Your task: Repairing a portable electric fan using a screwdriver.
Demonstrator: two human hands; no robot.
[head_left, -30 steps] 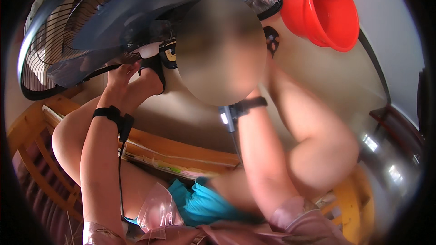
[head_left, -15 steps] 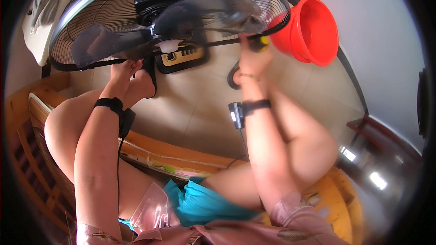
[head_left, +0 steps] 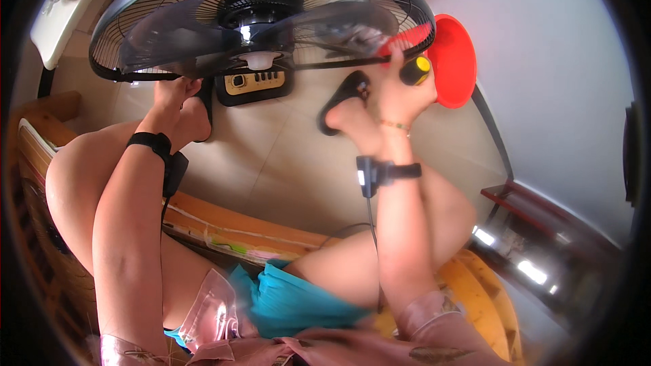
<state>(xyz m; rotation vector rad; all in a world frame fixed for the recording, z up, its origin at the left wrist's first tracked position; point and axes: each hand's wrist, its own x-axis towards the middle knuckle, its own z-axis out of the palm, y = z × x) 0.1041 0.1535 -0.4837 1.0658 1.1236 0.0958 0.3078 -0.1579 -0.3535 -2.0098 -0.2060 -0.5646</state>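
Note:
A big black floor fan (head_left: 325, 64) stands before me, its round wire cage tilted up and its dark blades (head_left: 159, 37) showing. A white knob (head_left: 261, 61) sits at the blades' centre. At the lower left of the rim my left hand (head_left: 173, 93) is closed on the cage edge, its fingertips partly hidden. My right hand (head_left: 403, 95), beside the rim's right end, is closed around a black tool handle with a yellow end (head_left: 416, 71); the tool's other end cannot be seen. Below the cage shows the fan's base with a gold control panel (head_left: 254, 85).
A red bucket (head_left: 454, 61) lies tipped behind my right hand, near the white wall (head_left: 529, 61). My feet in black slippers (head_left: 346, 105) flank the fan base. A wooden seat edge (head_left: 251, 224) runs under my thighs. To the right is a dark red low table (head_left: 522, 210).
My right hand with the tool handle has shifted right and slightly down, away from the rim. The whole view has moved a little; my left hand stays at the rim.

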